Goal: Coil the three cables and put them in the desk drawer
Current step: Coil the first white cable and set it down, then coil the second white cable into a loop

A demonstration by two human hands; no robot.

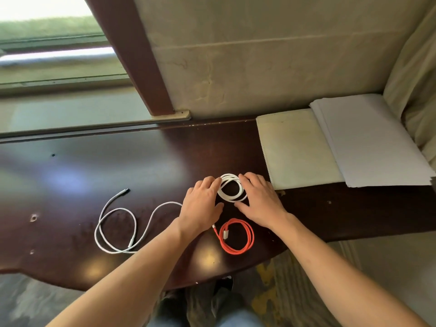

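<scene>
Both hands frame the white coil (232, 188) mid-frame on the tabletop (70, 166).
Left hand (204, 204) and right hand (259, 201) seemingly lie spread, fingertips touching it; orange coil (237, 238) below.

A dark glossy wooden desk (118, 166) stands against a beige wall (259, 62), beside a bright window (47, 43).

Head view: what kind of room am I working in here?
Probably a home or office desk by a window: a dark wooden desk against a wall, a window at the left, and a stack of paper on the right.
</scene>
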